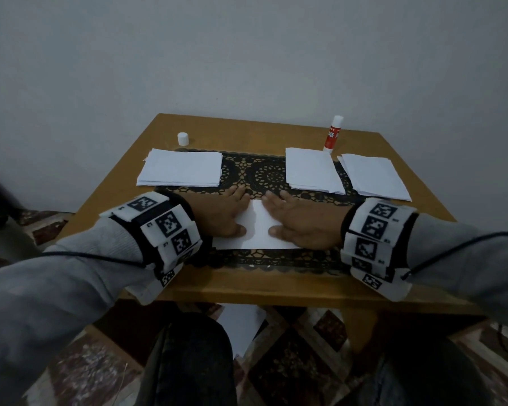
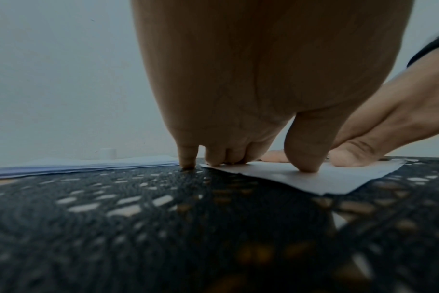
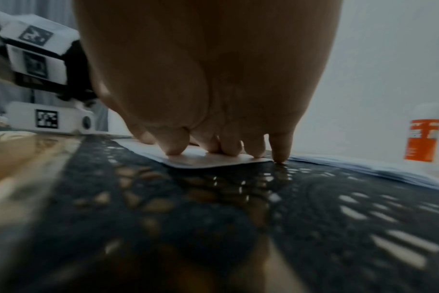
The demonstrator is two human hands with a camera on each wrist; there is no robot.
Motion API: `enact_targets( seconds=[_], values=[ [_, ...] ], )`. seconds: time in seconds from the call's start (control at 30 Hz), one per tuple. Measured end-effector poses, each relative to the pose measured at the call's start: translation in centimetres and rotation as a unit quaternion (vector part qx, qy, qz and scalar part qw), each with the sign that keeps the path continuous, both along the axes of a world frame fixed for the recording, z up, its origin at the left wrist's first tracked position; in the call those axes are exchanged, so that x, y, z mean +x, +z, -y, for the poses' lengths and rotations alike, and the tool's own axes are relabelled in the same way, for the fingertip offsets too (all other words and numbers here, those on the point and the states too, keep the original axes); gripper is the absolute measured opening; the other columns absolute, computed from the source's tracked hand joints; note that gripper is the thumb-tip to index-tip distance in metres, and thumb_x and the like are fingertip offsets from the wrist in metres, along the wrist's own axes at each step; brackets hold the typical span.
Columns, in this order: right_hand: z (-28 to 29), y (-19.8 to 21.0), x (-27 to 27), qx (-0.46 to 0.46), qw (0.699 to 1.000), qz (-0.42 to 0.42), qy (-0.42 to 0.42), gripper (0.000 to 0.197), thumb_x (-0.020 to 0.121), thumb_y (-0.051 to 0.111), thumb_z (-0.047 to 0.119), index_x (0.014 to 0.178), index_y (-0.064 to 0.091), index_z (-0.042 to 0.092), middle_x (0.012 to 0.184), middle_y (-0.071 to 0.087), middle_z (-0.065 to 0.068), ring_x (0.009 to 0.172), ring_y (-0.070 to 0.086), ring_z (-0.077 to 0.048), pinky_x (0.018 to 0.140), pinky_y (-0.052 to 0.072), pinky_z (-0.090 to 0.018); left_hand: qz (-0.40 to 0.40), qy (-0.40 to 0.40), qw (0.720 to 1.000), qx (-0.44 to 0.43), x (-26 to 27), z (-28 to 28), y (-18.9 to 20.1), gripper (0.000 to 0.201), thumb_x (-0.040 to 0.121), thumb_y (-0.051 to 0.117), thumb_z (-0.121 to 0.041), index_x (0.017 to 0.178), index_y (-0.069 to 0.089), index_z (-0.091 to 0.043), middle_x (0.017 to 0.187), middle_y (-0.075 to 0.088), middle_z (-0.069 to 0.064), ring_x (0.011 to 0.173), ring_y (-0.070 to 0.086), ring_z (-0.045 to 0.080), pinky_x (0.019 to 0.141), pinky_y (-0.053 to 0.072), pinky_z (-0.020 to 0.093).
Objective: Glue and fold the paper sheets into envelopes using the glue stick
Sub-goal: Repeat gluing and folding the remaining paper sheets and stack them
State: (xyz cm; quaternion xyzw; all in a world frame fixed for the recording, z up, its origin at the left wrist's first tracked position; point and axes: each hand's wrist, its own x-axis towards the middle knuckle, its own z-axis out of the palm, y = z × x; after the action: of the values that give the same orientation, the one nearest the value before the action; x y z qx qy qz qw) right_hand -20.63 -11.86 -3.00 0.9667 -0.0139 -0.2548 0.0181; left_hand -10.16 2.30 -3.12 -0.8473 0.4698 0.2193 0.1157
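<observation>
wooden table (image 1: 247, 291) | black lace mat (image 1: 264, 174) (on it) | grey wall (image 1: 247, 54)

Both hands (image 1: 257, 219) cover the paper sheet's (image 1: 257, 230) side edges.

Colours and patterns on your tabletop (image 1: 276, 291): ochre wood, black lace, white paper.

Your tabletop reads warm ochre-brown; over it lies a black lace mat (image 1: 264, 174) with round openwork medallions, the wood showing through the holes. The sheet (image 1: 257, 227) under your hands is plain white, as are the three paper stacks (image 1: 181, 168). The glue stick (image 1: 331, 136) is white with a red-orange label, orange in the right wrist view; the loose cap (image 1: 182, 138) is white. Your wristbands (image 1: 165, 224) carry black-and-white square code markers on white blocks over black straps. Your sleeves (image 1: 71, 276) are grey. The wall (image 1: 247, 54) is pale grey. The floor (image 1: 291, 361) shows a diamond pattern in dark brown, reddish and pale tones.
</observation>
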Motion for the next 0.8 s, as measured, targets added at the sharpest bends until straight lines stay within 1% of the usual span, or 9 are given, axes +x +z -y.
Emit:
enact_targets(
  seconds=[0.13,0.2,0.3,0.43,0.6,0.63,0.7,0.77,0.8],
  values=[
    [0.2,-0.3,-1.0,-0.001,1.000,-0.011,0.027,0.066,0.105,0.023,0.040,0.152,-0.015,0.013,0.160,-0.021,-0.002,0.148,-0.015,-0.020,0.120,0.003,-0.036,0.003,0.001,1.000,-0.009,0.2,0.0,-0.2,0.077,0.100,0.040,-0.037,0.150,-0.009,-0.007,0.158,-0.019,0.009,0.147,-0.012,0.021,0.119,0.004,0.037],
    [1.1,-0.2,-0.9,0.005,1.000,-0.008,0.015,0.066,0.105,0.023,0.040,0.152,-0.014,0.013,0.160,-0.020,-0.001,0.148,-0.014,-0.019,0.119,0.001,-0.034,0.004,0.001,1.000,-0.010,0.2,0.0,-0.3,0.077,0.100,0.039,-0.037,0.151,-0.009,-0.007,0.158,-0.019,0.009,0.147,-0.011,0.021,0.119,0.005,0.037],
    [1.4,-0.4,-0.8,0.001,1.000,0.000,0.002,0.066,0.105,0.022,0.040,0.152,-0.014,0.012,0.160,-0.019,-0.003,0.148,-0.013,-0.021,0.120,0.002,-0.035,0.009,-0.003,1.000,-0.008,0.2,0.0,-0.3,0.076,0.100,0.039,-0.038,0.151,-0.009,-0.007,0.158,-0.019,0.009,0.147,-0.011,0.021,0.119,0.005,0.037],
    [0.8,-0.7,-1.5,0.007,0.999,-0.008,0.036,0.066,0.105,0.023,0.041,0.152,-0.015,0.014,0.160,-0.022,0.000,0.148,-0.016,-0.018,0.119,0.000,-0.033,0.008,-0.002,1.000,-0.013,0.4,0.1,-0.4,0.077,0.100,0.039,-0.038,0.151,-0.009,-0.007,0.158,-0.019,0.009,0.147,-0.011,0.020,0.119,0.006,0.038],
    [1.8,-0.6,-0.8,0.001,1.000,0.011,-0.003,0.066,0.105,0.021,0.040,0.153,-0.013,0.012,0.160,-0.019,-0.002,0.149,-0.013,-0.022,0.120,0.003,-0.038,0.002,0.001,1.000,-0.029,0.4,0.0,-0.4,0.078,0.099,0.041,-0.039,0.152,-0.007,-0.009,0.159,-0.015,0.006,0.147,-0.005,0.019,0.118,0.008,0.035],
    [1.5,-0.8,-0.8,0.002,1.000,0.013,0.000,0.066,0.105,0.022,0.040,0.153,-0.013,0.012,0.160,-0.019,-0.003,0.149,-0.013,-0.022,0.120,0.003,-0.037,0.002,0.002,0.999,-0.042,0.4,0.0,-0.2,0.078,0.098,0.043,-0.040,0.152,-0.004,-0.010,0.160,-0.010,0.005,0.148,0.001,0.020,0.117,0.010,0.033],
    [1.1,-1.0,-0.9,0.021,1.000,0.021,0.010,0.066,0.105,0.025,0.041,0.153,-0.011,0.013,0.161,-0.018,-0.001,0.149,-0.013,-0.020,0.120,0.004,-0.034,0.014,0.007,0.996,-0.090,0.5,-0.2,0.1,0.076,0.094,0.052,-0.042,0.152,0.012,-0.012,0.159,0.012,0.006,0.143,0.021,0.022,0.113,0.021,0.031],
    [1.3,-0.8,-1.1,0.042,0.998,0.041,0.002,0.068,0.103,0.030,0.045,0.155,-0.004,0.017,0.162,-0.012,0.003,0.149,-0.008,-0.017,0.119,0.005,-0.033,0.036,0.014,0.988,-0.150,1.0,-0.3,0.2,0.072,0.089,0.060,-0.044,0.147,0.029,-0.016,0.147,0.034,0.006,0.132,0.036,0.023,0.108,0.033,0.035],
    [1.5,-0.7,-1.1,0.051,0.997,0.058,-0.004,0.069,0.102,0.034,0.047,0.155,0.002,0.018,0.163,-0.007,0.004,0.150,-0.003,-0.016,0.120,0.006,-0.033,0.049,0.020,0.985,-0.162,1.3,-0.3,0.1,0.071,0.086,0.062,-0.046,0.144,0.032,-0.018,0.142,0.039,0.007,0.128,0.038,0.024,0.105,0.036,0.037]
  ],
)
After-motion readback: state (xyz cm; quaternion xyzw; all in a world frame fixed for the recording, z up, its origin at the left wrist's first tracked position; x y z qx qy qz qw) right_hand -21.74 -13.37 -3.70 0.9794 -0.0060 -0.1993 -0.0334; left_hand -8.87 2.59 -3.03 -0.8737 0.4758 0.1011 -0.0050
